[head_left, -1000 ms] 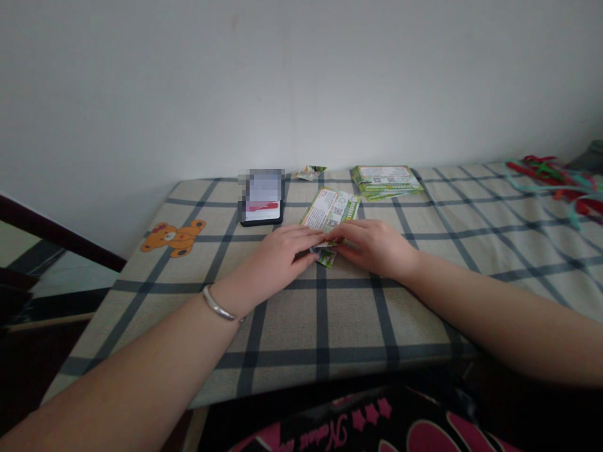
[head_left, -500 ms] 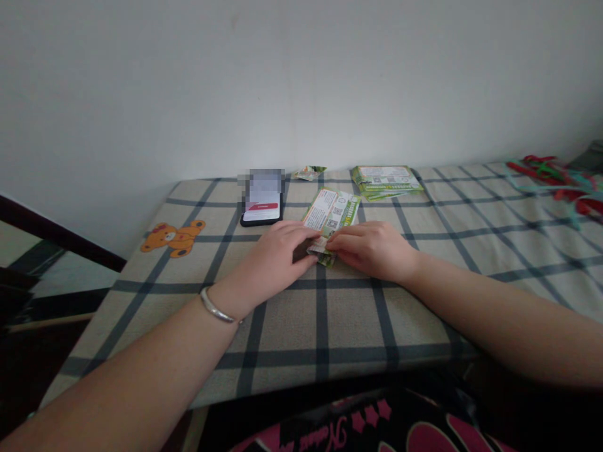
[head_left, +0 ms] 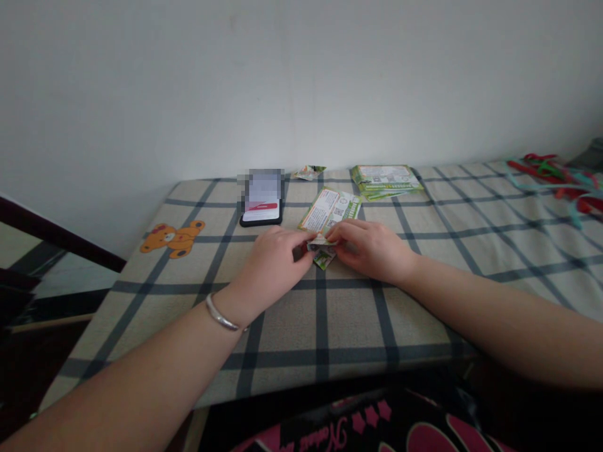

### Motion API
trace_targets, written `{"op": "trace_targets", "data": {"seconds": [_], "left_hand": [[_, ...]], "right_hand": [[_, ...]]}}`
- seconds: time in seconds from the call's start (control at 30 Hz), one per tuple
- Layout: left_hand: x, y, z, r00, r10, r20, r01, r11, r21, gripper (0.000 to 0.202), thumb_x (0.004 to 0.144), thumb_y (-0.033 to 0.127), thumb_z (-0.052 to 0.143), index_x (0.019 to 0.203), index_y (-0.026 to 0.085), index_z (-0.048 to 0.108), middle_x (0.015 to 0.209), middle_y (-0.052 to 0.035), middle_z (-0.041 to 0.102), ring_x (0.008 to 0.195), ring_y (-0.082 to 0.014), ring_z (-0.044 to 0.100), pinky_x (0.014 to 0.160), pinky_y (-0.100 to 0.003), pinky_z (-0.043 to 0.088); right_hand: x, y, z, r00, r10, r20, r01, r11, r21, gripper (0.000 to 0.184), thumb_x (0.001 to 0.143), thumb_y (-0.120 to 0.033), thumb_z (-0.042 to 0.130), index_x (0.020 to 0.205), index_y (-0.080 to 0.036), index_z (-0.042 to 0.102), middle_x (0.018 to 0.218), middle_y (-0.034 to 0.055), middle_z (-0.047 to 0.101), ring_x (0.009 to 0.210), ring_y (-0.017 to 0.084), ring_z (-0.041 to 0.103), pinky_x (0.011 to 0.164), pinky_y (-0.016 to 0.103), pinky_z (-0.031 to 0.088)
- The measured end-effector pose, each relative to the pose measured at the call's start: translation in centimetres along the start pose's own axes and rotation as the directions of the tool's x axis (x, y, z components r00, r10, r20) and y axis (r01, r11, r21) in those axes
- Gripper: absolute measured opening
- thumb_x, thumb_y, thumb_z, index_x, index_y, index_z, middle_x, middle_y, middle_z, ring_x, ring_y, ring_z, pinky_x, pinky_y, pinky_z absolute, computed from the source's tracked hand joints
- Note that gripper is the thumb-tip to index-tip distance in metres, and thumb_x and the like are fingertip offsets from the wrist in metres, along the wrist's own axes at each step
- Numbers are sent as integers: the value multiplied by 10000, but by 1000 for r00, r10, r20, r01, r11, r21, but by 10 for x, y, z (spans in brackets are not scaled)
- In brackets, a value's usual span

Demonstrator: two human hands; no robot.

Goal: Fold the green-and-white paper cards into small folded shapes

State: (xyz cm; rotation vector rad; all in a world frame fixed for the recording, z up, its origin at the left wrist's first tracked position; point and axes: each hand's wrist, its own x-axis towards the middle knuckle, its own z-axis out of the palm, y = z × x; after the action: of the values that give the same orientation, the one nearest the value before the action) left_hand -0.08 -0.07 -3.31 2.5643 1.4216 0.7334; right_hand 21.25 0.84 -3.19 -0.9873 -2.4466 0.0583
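Note:
Both hands meet over the middle of the checked cloth, working on a small folded piece of printed paper (head_left: 324,241). My left hand (head_left: 285,251) pinches its left end between thumb and fingers. From the right, the fingertips of my right hand (head_left: 370,246) are closed on its other end. A green printed corner (head_left: 323,260) pokes out below the fingers. Just beyond lies a flat green-and-white leaflet (head_left: 327,208) with printed codes, partly covered by my right hand. Whether the folded piece is joined to this leaflet I cannot tell.
A phone (head_left: 261,212) with a lit screen lies left of the leaflet. Against the wall are a small folded paper shape (head_left: 308,172) and a stack of leaflets (head_left: 389,180). Red, green and pale-blue strips (head_left: 556,179) lie far right; a bear picture (head_left: 173,238) is at left.
The folded paper has tilted up slightly between my fingers, and more of the green corner shows beneath. My right fingers cover more of the leaflet behind. My left wrist has shifted slightly right.

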Motion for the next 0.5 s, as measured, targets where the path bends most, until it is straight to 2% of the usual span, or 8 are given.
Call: {"op": "trace_targets", "data": {"seconds": [0.2, 0.37, 0.5], "left_hand": [[-1, -2, 3, 988, -157, -2, 155, 978, -143, 133, 809, 226, 630, 924, 188, 684, 879, -43, 725, 795, -199, 650, 700, -332, 523], [1, -4, 2, 984, -180, 9, 179, 975, -133, 69, 803, 210, 621, 842, 188, 674, 842, -43, 715, 758, -203, 644, 630, -318, 501], [2, -7, 2, 985, -173, 16, 173, 974, -143, 70, 804, 194, 614, 820, 190, 682, 823, -35, 714, 777, -204, 643, 647, -319, 499]], "right_hand": [[1, 3, 0, 999, 49, -10, -48, 992, 114, 118, 778, -121, 572, 877, -181, 592, 886, 38, 692, 790, 154, 636, 695, 259, 457], [2, -2, -2, 998, 1, 55, -4, 998, 59, 76, 805, -130, 553, 844, -178, 596, 971, 62, 702, 846, 174, 650, 691, 274, 459], [1, -4, -2, 995, -48, 88, 46, 999, 17, 93, 859, -156, 507, 861, -168, 599, 1021, 83, 697, 872, 186, 654, 683, 281, 460]]}}
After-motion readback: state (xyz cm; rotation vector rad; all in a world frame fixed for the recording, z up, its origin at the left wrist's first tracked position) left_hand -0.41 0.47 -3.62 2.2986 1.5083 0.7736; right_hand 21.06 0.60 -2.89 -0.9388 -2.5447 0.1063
